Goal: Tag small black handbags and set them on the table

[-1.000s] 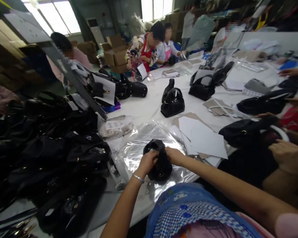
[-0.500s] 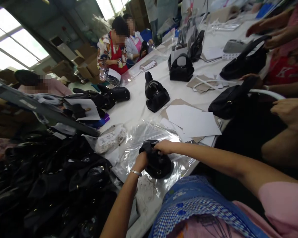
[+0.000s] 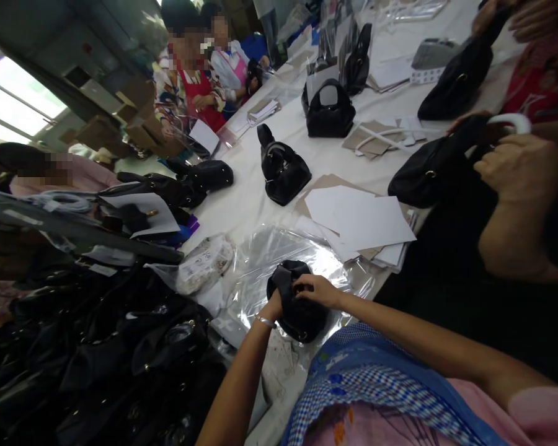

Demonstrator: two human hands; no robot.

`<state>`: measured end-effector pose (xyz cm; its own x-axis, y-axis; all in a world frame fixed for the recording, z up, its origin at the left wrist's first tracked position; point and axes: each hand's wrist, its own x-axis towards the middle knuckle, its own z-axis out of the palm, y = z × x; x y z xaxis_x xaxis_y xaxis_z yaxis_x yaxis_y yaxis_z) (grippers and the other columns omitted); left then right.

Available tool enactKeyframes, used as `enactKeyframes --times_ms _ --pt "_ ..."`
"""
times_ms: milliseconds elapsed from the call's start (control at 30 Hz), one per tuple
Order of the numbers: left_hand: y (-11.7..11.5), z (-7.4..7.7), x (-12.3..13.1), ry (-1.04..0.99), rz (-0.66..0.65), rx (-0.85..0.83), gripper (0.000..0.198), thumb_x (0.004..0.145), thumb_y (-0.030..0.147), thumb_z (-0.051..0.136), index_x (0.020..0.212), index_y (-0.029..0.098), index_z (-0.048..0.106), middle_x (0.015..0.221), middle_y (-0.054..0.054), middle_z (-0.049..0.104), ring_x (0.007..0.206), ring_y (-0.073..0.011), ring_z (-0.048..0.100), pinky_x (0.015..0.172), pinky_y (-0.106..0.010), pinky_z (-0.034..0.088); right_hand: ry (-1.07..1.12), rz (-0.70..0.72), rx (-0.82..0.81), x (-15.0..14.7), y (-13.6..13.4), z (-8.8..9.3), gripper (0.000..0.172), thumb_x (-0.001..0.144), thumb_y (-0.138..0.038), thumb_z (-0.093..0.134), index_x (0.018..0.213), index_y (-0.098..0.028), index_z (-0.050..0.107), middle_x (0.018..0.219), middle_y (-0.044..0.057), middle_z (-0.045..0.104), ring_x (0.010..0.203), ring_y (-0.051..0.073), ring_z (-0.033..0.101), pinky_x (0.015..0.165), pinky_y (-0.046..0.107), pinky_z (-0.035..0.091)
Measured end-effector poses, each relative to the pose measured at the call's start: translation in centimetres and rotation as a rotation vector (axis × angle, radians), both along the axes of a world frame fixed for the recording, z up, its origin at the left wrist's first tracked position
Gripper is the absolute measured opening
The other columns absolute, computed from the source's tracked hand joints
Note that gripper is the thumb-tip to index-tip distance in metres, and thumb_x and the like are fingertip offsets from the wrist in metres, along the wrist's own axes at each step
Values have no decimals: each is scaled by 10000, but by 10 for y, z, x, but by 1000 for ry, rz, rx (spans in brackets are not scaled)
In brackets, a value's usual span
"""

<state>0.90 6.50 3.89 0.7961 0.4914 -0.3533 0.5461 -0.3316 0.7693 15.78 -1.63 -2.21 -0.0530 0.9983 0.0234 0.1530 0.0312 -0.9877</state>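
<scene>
A small black handbag (image 3: 302, 316) rests on a pile of clear plastic bags (image 3: 270, 260) at the near edge of the white table (image 3: 251, 204). My left hand (image 3: 275, 305) is closed on the bag's left side, a bracelet on its wrist. My right hand (image 3: 317, 288) lies over the top of the bag with its fingers curled on the black material. Most of my left hand's fingers are hidden behind the bag.
A heap of black handbags (image 3: 97, 347) fills the left. White sheets on cardboard (image 3: 363, 220) lie right of the plastic. A packet in a clear bag (image 3: 204, 263) lies left of it. More handbags (image 3: 283, 170) stand farther out. A neighbour's hand (image 3: 516, 167) grips a black bag (image 3: 437, 170); other people work at the far end.
The view has tilted and swung further to the right. My hands stay on the small black bag, the right one shifting a little over its top.
</scene>
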Motion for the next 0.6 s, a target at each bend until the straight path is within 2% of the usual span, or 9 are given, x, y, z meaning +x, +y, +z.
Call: enactKeyframes --times_ms 67,100,200,267,300,400,533,600 --pt "0 15 -10 25 -46 -1 340 796 232 582 1123 165 649 1026 -75 724 988 -236 634 920 -357 506 -62 -7 52 6 -7 3 345 808 -335 651 1123 -195 637 1031 51 669 671 129 579 706 297 494" --pt "-1 22 -16 63 -24 30 317 808 214 562 1105 164 659 1012 -80 728 966 -235 643 902 -353 511 -97 -12 78 8 -11 4 374 830 -338 631 1177 -201 609 1108 64 652 683 127 589 724 303 502" --pt "-11 30 -30 202 156 197 300 836 157 494 1072 168 679 1000 -96 730 921 -227 662 852 -335 519 -228 9 140 10 -19 7 389 890 -326 552 1266 -228 552 1293 79 574 941 172 629 877 337 492" --pt "-17 25 -32 229 211 260 332 848 131 461 1110 172 663 1091 -106 705 973 -218 655 871 -322 511 -332 72 143 10 -21 8 387 914 -311 508 1296 -254 533 1339 63 551 1150 202 562 963 355 455" --pt "-20 20 -30 223 203 269 353 856 122 446 1143 173 645 1160 -110 678 1020 -213 641 896 -319 502 -379 103 127 9 -21 9 401 917 -304 498 1315 -263 516 1351 58 546 1195 209 537 975 360 449" --pt "-21 5 -22 209 157 260 384 868 107 420 1191 175 616 1250 -111 633 1109 -208 602 975 -335 466 -480 140 68 6 -17 10 442 902 -291 514 1341 -250 490 1355 72 545 1151 227 575 936 360 471" --pt "-15 -14 -7 208 67 182 338 865 168 462 1140 167 658 1058 -105 722 1090 -235 609 1059 -383 402 -497 129 100 2 -14 7 349 872 -291 543 1209 -213 589 1206 78 638 1087 230 601 904 336 463" --pt "-13 -23 -2 203 49 165 311 854 235 501 1098 167 682 1003 -101 736 1061 -255 623 1063 -408 398 -509 81 49 1 -14 4 289 836 -271 564 1115 -226 627 1137 57 664 1039 228 613 867 319 463"
